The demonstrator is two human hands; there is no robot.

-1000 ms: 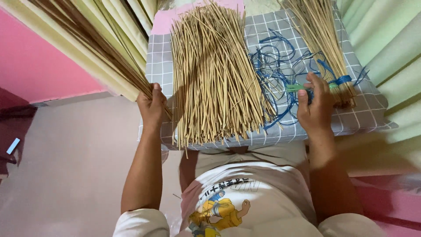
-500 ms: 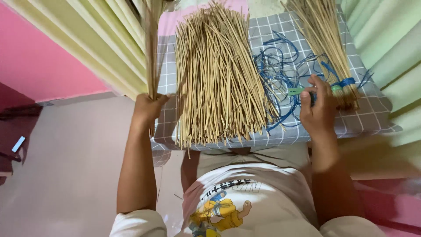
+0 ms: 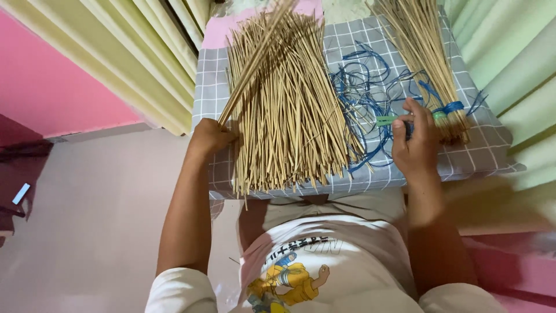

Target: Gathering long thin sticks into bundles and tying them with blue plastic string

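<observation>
My left hand [image 3: 211, 137] grips a thin bunch of tan sticks [image 3: 255, 55] by its lower end; the bunch slants up and right over the big loose pile of sticks [image 3: 289, 110] on the grey checked cushion [image 3: 205, 75]. My right hand [image 3: 414, 139] rests at the right of the cushion, its fingers closed on a small green tool [image 3: 387, 120]. It lies beside a tied bundle of sticks [image 3: 425, 58] bound with a blue band [image 3: 450, 108]. A tangle of blue strings [image 3: 365, 87] lies between the pile and the bundle.
Pale yellow curtains [image 3: 133, 52] hang at the upper left, light green fabric [image 3: 509, 52] at the right. A pink wall [image 3: 40, 87] and a pale floor [image 3: 92, 220] are to the left. A small light blue object [image 3: 21, 193] lies at the far left edge.
My left hand has swung its bunch of sticks from the far left by the curtain, through upright, to slanting over the loose pile. My right hand has stayed put.
</observation>
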